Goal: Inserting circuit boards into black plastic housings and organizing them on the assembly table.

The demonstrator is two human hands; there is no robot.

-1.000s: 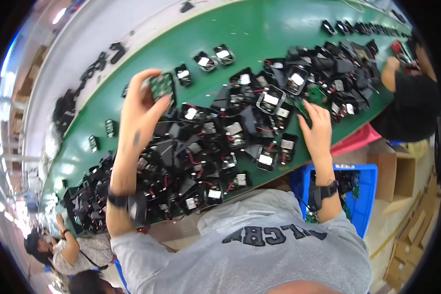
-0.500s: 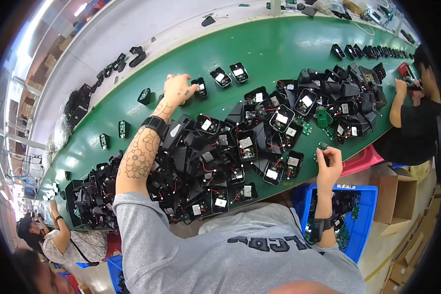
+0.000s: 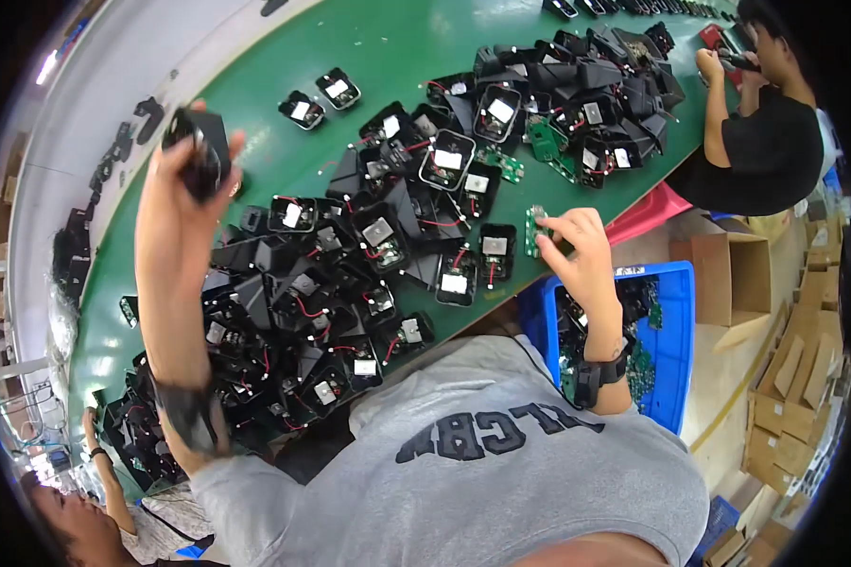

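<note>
My left hand (image 3: 172,222) is closed round a black plastic housing (image 3: 208,156), held up over the far left part of the table; motion blurs it a little. Between the thumb and fingers of my right hand (image 3: 581,250) is a small green circuit board (image 3: 531,232), just above the table's near edge. A wide heap of open black housings (image 3: 378,236) spreads between my hands, many showing white or silver parts and red wires inside. Loose green boards (image 3: 547,142) lie beyond my right hand.
Two housings (image 3: 302,111) sit apart on the green table (image 3: 246,71). Below my right forearm stands a blue bin (image 3: 673,354) with circuit boards inside, beside a cardboard box (image 3: 728,279). A co-worker (image 3: 775,142) works at the far right; another person (image 3: 80,515) is at lower left.
My left hand, which was reaching to a housing at the table's far side, now holds one lifted up. My right hand keeps the circuit board. The whole view has shifted.
</note>
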